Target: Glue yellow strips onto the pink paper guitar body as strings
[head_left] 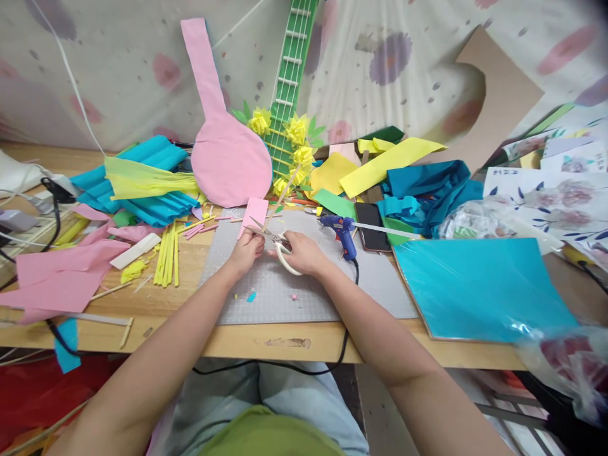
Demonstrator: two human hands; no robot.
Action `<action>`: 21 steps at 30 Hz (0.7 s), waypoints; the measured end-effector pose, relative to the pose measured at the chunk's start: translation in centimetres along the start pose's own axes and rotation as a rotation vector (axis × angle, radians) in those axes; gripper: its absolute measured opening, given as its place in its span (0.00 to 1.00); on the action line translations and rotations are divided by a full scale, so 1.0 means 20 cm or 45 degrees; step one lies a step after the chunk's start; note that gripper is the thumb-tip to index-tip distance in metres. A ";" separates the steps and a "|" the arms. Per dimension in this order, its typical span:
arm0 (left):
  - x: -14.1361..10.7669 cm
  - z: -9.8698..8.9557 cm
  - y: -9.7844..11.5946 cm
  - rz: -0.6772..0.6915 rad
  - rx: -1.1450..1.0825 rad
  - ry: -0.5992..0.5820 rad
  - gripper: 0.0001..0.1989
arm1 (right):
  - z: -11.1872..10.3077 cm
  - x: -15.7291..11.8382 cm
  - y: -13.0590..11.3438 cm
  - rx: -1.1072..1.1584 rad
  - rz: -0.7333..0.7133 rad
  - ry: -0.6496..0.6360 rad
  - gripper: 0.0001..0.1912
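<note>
- Step in hand, my read: you're cutting or trimming the pink strip (255, 214) with the scissors (288, 259), over the far-left part of the mat (280, 311).
- Left hand (244, 254): over the mat's left half, fingertips narrow, pinched on the near end of the strip, right by the blades. Exact grip is too small to tell.
- Right hand (304, 253): over the mat's middle, fingers curled round the white scissor handles. Blades look parted, tips pointing to the mat's far-left side.
- Strip: its far end reaches past the mat's far edge, toward the pink cutout (232, 159) standing beyond the mat. Can't tell if the blades touch it.
- Next move calls for: strip flat and taut, blades squared to the cut line, left fingertips back from the edge, then an even squeeze.
- Watch: thin strip could fold between blades if it goes slack.
- Glue gun (346, 234) sits on the mat's far-right part, phone (373, 228) just beyond it at the mat's right side. Keep your right elbow off the cord (357, 273).
</note>
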State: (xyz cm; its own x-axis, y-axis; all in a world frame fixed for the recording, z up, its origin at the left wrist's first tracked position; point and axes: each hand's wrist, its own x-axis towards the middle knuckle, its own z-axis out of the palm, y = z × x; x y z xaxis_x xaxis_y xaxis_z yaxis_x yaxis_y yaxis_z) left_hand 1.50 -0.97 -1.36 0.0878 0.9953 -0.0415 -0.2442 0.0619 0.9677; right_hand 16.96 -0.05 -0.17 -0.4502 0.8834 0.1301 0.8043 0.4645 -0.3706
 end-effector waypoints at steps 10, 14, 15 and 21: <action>0.00 -0.02 0.00 0.040 0.035 -0.038 0.08 | -0.01 0.00 -0.02 -0.091 0.087 -0.084 0.21; 0.00 -0.01 -0.02 0.103 0.065 -0.059 0.08 | -0.01 0.00 -0.04 -0.176 0.133 -0.091 0.14; 0.01 -0.02 -0.02 0.140 0.110 -0.035 0.07 | -0.01 0.00 -0.04 -0.186 0.149 -0.094 0.13; 0.00 -0.05 -0.04 0.361 0.665 0.249 0.07 | -0.01 0.01 -0.04 -0.214 0.209 -0.089 0.14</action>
State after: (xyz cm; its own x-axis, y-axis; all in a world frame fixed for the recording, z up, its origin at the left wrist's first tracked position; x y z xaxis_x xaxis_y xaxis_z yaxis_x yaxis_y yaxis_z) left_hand 0.66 -0.88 -2.37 -0.1017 0.9659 0.2382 0.2764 -0.2025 0.9395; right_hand 16.25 -0.26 0.39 -0.3295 0.9440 0.0146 0.9193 0.3243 -0.2227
